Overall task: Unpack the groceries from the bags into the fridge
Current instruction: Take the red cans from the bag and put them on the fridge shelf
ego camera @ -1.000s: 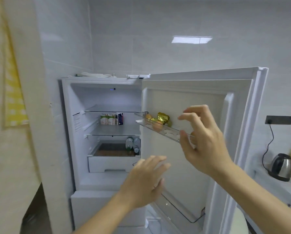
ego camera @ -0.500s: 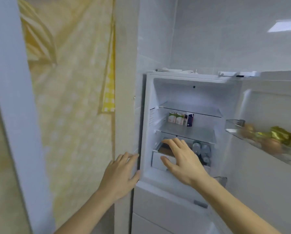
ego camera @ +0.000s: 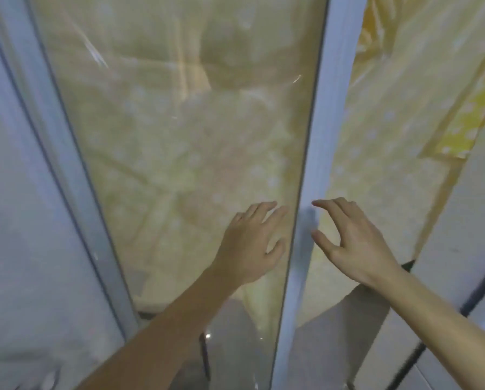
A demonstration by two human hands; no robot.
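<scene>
The fridge and the grocery bags are out of view. I face a glass sliding door (ego camera: 179, 136) with a pale grey frame (ego camera: 314, 164). My left hand (ego camera: 252, 243) is held in front of the glass pane with loosely spread fingers and holds nothing. My right hand (ego camera: 351, 240) hovers just right of the door frame's upright, fingers relaxed and slightly bent, thumb apart, also empty. Whether either hand touches the door I cannot tell.
A yellow patterned curtain (ego camera: 390, 122) hangs behind the glass and to the right of the frame. A second frame upright (ego camera: 66, 192) runs down the left. A white wall edge (ego camera: 475, 220) stands at the far right. Grey floor (ego camera: 334, 333) shows below.
My view has swung left, away from the open fridge to the glass door. Both hands have left the fridge and now hang in front of the door frame.
</scene>
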